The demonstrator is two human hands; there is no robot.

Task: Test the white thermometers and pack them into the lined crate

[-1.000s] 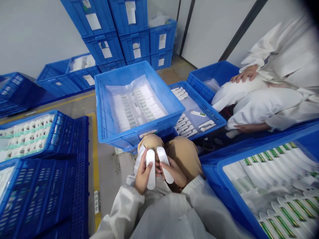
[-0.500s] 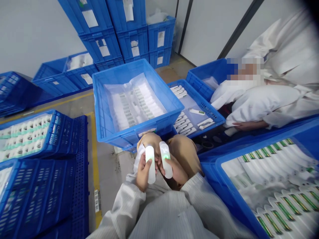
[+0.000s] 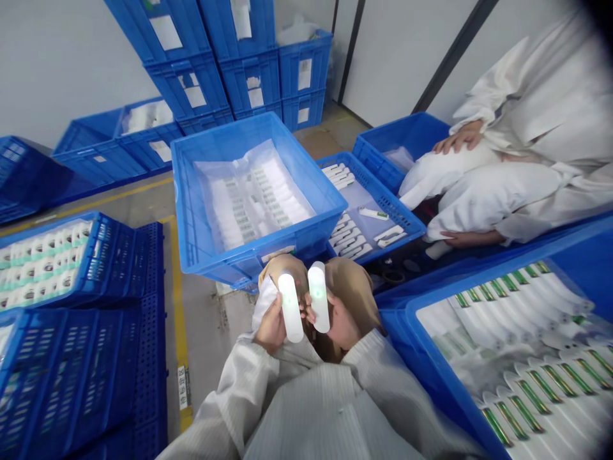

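Note:
My left hand [image 3: 271,324] is closed round a long white rounded device [image 3: 291,310], held upright with a faint green glow on its face. A second white device [image 3: 318,300], also glowing green near its middle, is held in my right hand [image 3: 343,322]. The two devices stand side by side above my knees, a small gap between them. Just beyond my knees sits a deep blue bin [image 3: 306,234] holding rows of white devices [image 3: 275,198] on a translucent liner.
A shallow blue tray [image 3: 407,220] with white parts lies beyond my right knee. At right, a blue bin [image 3: 412,322] holds white devices with green-gold strips. Perforated crates [image 3: 117,255] stand at left, stacked bins [image 3: 186,64] behind. Another person's hand [image 3: 460,137] rests at upper right.
Both devices have moved slightly up, and my thumbs have come off their glowing faces to the edges. The markings on the right device no longer show. The other person's hand is now visible on the knee.

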